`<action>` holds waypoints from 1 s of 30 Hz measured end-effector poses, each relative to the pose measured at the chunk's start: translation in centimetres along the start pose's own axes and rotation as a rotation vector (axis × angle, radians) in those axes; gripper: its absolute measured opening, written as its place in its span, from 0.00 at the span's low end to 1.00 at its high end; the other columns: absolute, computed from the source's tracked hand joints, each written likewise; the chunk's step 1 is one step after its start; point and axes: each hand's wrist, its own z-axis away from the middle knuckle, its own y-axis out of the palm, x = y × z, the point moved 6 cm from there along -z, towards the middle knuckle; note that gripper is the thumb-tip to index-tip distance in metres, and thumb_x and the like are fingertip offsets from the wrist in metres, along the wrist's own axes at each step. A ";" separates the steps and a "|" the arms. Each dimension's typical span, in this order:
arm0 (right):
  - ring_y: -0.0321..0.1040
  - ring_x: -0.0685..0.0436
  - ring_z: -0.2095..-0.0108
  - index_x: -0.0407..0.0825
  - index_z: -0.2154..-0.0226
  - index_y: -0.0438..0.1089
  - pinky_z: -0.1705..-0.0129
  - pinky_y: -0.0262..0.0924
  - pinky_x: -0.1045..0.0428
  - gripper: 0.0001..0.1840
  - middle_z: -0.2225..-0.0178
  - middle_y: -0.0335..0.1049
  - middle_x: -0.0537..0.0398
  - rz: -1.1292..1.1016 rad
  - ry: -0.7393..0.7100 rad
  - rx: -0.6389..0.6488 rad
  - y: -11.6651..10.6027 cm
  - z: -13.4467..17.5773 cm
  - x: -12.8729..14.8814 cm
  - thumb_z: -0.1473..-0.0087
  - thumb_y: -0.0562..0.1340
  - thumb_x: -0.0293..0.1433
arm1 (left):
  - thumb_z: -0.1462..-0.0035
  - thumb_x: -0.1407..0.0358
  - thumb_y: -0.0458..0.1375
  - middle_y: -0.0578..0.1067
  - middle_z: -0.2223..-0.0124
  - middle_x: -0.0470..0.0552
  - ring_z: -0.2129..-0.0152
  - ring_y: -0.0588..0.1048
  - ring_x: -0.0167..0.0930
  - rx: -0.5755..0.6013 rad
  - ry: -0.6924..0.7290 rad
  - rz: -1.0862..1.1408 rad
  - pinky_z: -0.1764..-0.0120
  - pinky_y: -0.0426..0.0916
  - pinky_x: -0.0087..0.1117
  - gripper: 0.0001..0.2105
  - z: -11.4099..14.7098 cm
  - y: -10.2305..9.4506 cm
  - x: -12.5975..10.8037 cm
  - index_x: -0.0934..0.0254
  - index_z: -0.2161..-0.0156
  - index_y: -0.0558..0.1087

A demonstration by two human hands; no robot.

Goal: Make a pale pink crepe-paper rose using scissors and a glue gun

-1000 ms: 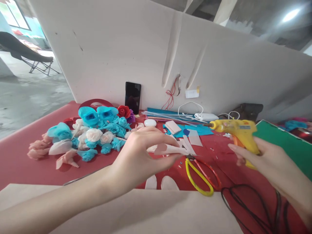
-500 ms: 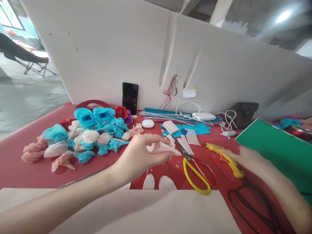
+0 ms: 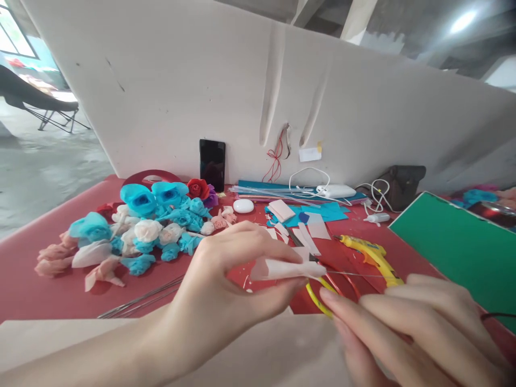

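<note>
Inspector: State the condition of the left hand.

Technician: It was closed in a pinch on a pale paper piece, with the thumb below and the fingers above. The piece was held over the red table, its narrow end directed right and its flared end toward the palm.

Inspector: And the right hand?

Technician: It was positioned just beside the narrow end, lower in view. Its fingers were curled, thumb and forefinger close together; I could not tell whether they gripped anything.

Inspector: Was anything seen at the narrow end?

Technician: A thin strand extended right from it. I could not tell where the far end was attached.

Inspector: List the adjacent equipment.

Technician: The yellow glue gun lay on the table beyond the right hand, nozzle to the left, near the green board. The scissors, with one yellow and one red handle, were partly hidden behind the paper piece and right hand. The paper flowers were piled left of the left hand, and metal rods lay between them and the pale sheet.
</note>
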 end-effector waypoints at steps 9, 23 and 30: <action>0.57 0.53 0.80 0.51 0.72 0.72 0.71 0.52 0.50 0.07 0.82 0.63 0.61 -0.017 -0.195 -0.053 -0.2 -0.2 -0.1 0.50 0.57 0.30 | 0.58 0.75 0.62 0.75 0.76 0.43 0.76 0.72 0.26 0.025 0.058 -0.058 0.72 0.69 0.26 0.07 0.5 0.4 -0.5 0.62 0.72 0.74; 0.58 0.53 0.80 0.49 0.71 0.72 0.73 0.54 0.51 0.08 0.82 0.65 0.62 -0.033 -0.265 -0.032 0.1 -0.2 -0.3 0.49 0.57 0.30 | 0.57 0.74 0.63 0.76 0.75 0.42 0.76 0.71 0.25 0.042 0.111 -0.107 0.69 0.69 0.27 0.07 0.8 0.6 -0.4 0.62 0.70 0.75; 0.58 0.53 0.80 0.49 0.72 0.69 0.73 0.53 0.51 0.05 0.81 0.65 0.62 -0.042 -0.216 -0.025 0.2 -0.3 -0.5 0.50 0.57 0.29 | 0.56 0.75 0.62 0.77 0.73 0.42 0.72 0.71 0.26 0.064 0.238 -0.171 0.63 0.68 0.28 0.09 1.0 0.5 -1.0 0.62 0.67 0.73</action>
